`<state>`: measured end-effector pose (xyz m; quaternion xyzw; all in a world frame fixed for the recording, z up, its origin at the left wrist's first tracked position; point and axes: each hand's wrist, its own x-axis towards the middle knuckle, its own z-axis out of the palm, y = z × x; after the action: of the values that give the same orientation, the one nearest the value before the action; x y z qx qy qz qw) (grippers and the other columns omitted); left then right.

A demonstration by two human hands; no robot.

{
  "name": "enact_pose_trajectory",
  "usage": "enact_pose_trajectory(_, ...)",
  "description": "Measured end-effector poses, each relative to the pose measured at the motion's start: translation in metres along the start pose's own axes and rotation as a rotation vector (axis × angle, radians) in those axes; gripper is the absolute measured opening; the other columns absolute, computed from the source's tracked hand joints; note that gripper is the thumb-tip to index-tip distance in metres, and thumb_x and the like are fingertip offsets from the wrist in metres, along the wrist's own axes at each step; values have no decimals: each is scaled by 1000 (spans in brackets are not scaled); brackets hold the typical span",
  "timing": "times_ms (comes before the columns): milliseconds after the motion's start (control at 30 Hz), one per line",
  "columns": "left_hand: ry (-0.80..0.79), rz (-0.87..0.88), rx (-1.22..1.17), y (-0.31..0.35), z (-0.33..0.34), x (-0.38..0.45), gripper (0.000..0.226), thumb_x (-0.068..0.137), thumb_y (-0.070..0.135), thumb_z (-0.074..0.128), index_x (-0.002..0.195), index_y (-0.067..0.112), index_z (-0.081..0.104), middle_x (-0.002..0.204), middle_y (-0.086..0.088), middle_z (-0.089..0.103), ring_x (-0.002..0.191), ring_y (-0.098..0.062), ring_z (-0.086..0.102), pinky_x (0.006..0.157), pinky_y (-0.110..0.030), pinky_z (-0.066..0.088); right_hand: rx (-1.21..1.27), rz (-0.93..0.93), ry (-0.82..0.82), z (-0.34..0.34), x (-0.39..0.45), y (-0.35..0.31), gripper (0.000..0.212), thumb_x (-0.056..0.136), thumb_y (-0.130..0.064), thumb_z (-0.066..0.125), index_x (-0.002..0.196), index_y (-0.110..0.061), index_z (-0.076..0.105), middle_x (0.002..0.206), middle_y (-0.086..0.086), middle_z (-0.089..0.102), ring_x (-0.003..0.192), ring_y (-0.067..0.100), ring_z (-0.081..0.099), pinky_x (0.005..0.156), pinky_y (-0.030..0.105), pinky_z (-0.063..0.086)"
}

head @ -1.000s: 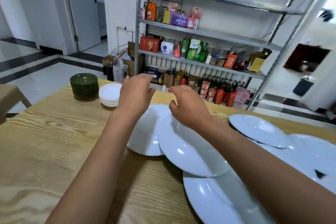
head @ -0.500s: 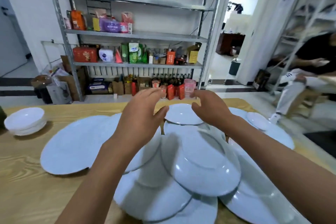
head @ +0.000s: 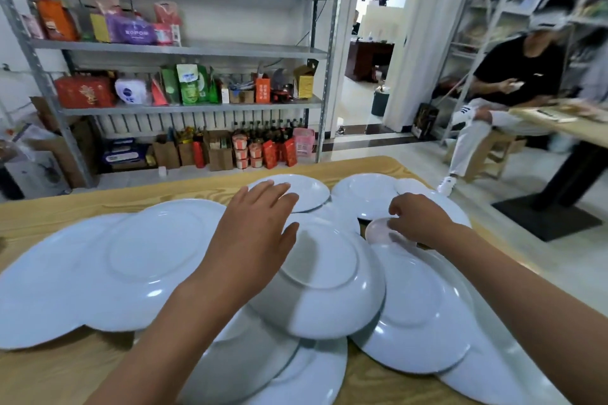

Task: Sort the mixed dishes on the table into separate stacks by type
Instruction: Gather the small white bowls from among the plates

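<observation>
Several white plates of different sizes lie overlapping on the wooden table (head: 82,210). A large upturned plate (head: 158,260) is at the left, a deep plate (head: 329,273) in the middle, another plate (head: 414,312) at the right. My left hand (head: 253,237) hovers flat with spread fingers over the middle plates, its fingertips near a small plate (head: 306,191) at the back. My right hand (head: 418,220) curls its fingers onto the rim of a small white saucer (head: 378,230) lying on the right-hand plates.
More plates (head: 365,194) reach toward the table's far right edge. Behind the table stands a metal shelf (head: 197,49) full of packages. A person (head: 513,82) sits on a stool at the right, beside another table (head: 566,125). A doorway opens at the back.
My view has swung right, away from the green and white bowl stacks. My right hand has moved right and down onto the small saucer. My left hand stays spread over the middle plates.
</observation>
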<state>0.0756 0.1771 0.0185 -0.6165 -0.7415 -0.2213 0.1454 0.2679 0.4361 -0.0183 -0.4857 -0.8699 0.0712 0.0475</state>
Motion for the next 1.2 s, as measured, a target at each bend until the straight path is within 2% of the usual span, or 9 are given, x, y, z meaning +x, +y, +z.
enact_pose_trajectory(133, -59, 23, -51, 5, 4, -3, 43, 86, 28, 67, 126, 17, 59, 137, -3, 55, 132, -27, 44, 107, -50, 37, 30, 23, 20, 9, -3, 7, 15, 79, -10, 58, 91, -17, 64, 92, 2, 64, 82, 20, 54, 66, 29, 40)
enact_pose_trajectory(333, -20, 77, -73, 13, -1, -8, 42, 86, 32, 66, 126, 20, 59, 135, 0, 56, 129, -25, 47, 105, -43, 38, 147, 69, 120, 11, -9, 13, 32, 83, 0, 49, 111, -12, 60, 97, 6, 63, 81, 23, 54, 66, 30, 43)
enact_pose_trajectory(467, -51, 64, -49, 13, -9, -10, 44, 90, 37, 59, 132, 24, 53, 141, 3, 50, 133, -21, 42, 110, -46, 32, 112, 91, 292, 4, -17, 5, 40, 89, -2, 44, 127, -13, 47, 84, 6, 61, 71, 26, 54, 59, 32, 37)
enact_pose_trajectory(600, -111, 53, -24, 12, -12, -12, 49, 96, 45, 44, 143, 32, 36, 151, 12, 33, 140, -12, 25, 115, -43, 20, 240, 107, 512, -8, -26, -13, 42, 90, 0, 45, 130, -13, 48, 105, 7, 65, 92, 28, 59, 69, 33, 41)
enact_pose_trajectory(700, -108, 60, -32, 13, -16, -12, 50, 97, 45, 42, 144, 33, 32, 153, 12, 29, 141, -11, 23, 116, -40, 19, 429, 58, 592, -18, -34, -37, 36, 91, -2, 46, 124, -14, 50, 100, 1, 60, 91, 26, 57, 71, 31, 38)
enact_pose_trajectory(900, -69, 36, 39, -2, -26, -11, 55, 97, 43, 45, 148, 33, 25, 160, 3, 11, 146, -19, 11, 117, -36, 16, 914, 6, 434, -41, -48, -122, 28, 86, 1, 51, 109, -15, 53, 82, 0, 57, 71, 19, 56, 62, 38, 53)
enact_pose_trajectory(967, -103, -12, 55, -12, -33, -15, 57, 96, 45, 46, 148, 38, 22, 161, 2, 1, 147, -20, 1, 118, -38, 14, 1115, 23, 300, -48, -54, -150, 29, 85, 5, 54, 108, -12, 52, 90, 10, 62, 70, 24, 62, 59, 41, 59)
enact_pose_trajectory(1067, -136, -157, 17, -32, -49, -24, 61, 94, 49, 48, 147, 43, 19, 160, 2, -12, 148, -21, -7, 117, -39, 16, 1288, 42, 139, -56, -65, -191, 29, 85, 8, 56, 110, -6, 53, 106, 21, 62, 80, 36, 67, 46, 28, 54)
enact_pose_trajectory(1200, -40, -278, -19, -62, -70, -38, 53, 91, 49, 53, 141, 37, 40, 161, 0, 5, 145, -23, 17, 109, -36, 30, 1354, -62, 49, -58, -77, -241, 25, 86, 8, 57, 107, -6, 54, 98, 8, 59, 88, 36, 67, 54, 34, 59)
